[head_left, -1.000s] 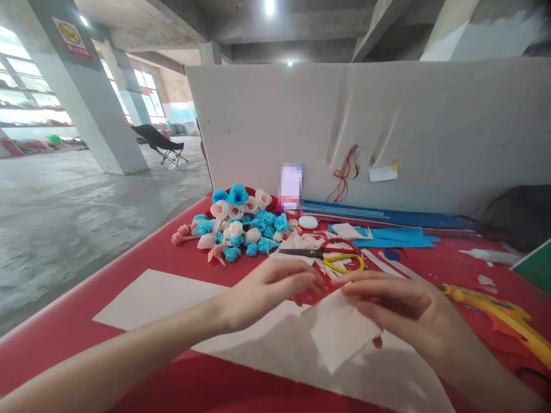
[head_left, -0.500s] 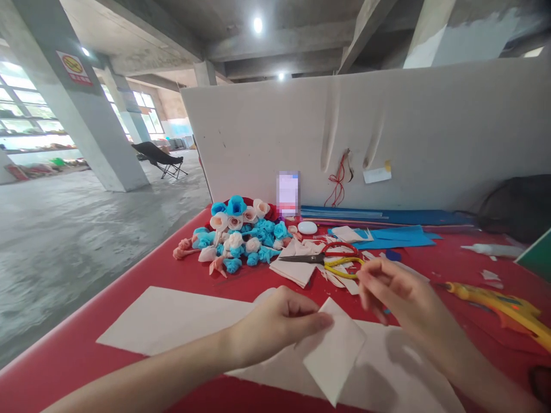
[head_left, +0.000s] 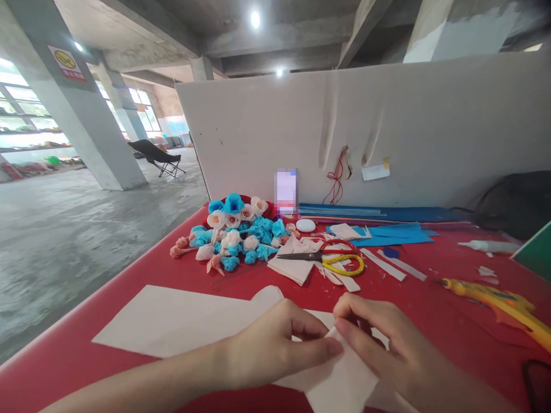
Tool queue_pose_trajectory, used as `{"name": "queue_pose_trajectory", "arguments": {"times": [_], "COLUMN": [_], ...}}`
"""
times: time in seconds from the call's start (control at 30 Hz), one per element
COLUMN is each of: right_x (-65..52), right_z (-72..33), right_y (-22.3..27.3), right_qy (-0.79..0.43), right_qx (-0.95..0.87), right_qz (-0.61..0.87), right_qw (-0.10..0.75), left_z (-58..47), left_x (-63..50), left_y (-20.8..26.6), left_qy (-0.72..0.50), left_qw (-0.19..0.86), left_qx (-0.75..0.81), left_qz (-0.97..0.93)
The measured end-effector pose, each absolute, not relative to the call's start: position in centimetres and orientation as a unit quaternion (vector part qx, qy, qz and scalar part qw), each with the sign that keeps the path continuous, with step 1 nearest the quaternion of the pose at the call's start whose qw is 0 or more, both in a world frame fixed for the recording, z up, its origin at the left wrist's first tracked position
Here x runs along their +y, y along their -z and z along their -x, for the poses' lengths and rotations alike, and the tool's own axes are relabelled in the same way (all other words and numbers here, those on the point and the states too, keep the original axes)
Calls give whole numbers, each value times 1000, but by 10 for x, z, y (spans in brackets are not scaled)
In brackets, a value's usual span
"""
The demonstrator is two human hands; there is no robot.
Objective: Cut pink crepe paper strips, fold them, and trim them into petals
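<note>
My left hand (head_left: pixel 297 338) pinches a folded piece of pale pink paper (head_left: pixel 344 381) near its upper corner, thumb on top. My right hand (head_left: pixel 379 338) grips the same corner from the right, with thumb and forefinger closed on it. The fingertips of both hands nearly meet there, and the paper hangs down toward me. Beneath them, a long pale sheet (head_left: pixel 172 321) lies flat on the red table (head_left: pixel 142 390), partly hidden by my hands. Beyond my hands rest scissors (head_left: pixel 321 257) with one red and one yellow handle.
Blue, white and pink paper flowers (head_left: pixel 245 235) are heaped at the back left. Paper scraps (head_left: pixel 383 264) and blue strips (head_left: pixel 387 234) lie behind the scissors. To the right is a yellow glue gun (head_left: pixel 495 298), with a white tube (head_left: pixel 491 246) behind it. A white panel (head_left: pixel 258 132) closes off the back.
My right hand has come down and left from beside the scissors' yellow handle to the paper's corner, and its fingers have closed on it. My left hand keeps its pinch.
</note>
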State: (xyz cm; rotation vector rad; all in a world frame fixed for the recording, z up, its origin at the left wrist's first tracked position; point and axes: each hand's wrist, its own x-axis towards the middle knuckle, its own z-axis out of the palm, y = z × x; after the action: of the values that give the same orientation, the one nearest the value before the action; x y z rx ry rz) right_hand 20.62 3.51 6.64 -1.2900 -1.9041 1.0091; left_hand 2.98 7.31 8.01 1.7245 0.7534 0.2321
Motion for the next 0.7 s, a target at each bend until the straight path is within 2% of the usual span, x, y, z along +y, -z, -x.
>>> {"name": "queue_pose_trajectory", "arguments": {"times": [0.17, 0.43, 0.5, 0.63, 0.7], "right_x": [33, 39, 44, 52, 52], "right_z": [-207, -208, -213, -226, -230], "right_y": [-65, -59, -62, -70, -73], "right_qy": [-378, -437, -444, -451, -452], "right_qx": [-763, -695, -672, -642, -636], "right_qz": [441, 495, 514, 533, 534], "right_qw": [285, 284, 295, 315, 326], "left_z": [-30, -33, -34, -36, -36], "left_x": [69, 75, 78, 79, 78], "left_y": [-78, -70, -68, -65, -65], "left_qy": [-112, -132, -136, -133, -140], "left_qw": [565, 521, 549, 674, 674], "left_qx": [311, 359, 358, 328, 331], "left_qz": [-756, -763, -743, -649, -645]}}
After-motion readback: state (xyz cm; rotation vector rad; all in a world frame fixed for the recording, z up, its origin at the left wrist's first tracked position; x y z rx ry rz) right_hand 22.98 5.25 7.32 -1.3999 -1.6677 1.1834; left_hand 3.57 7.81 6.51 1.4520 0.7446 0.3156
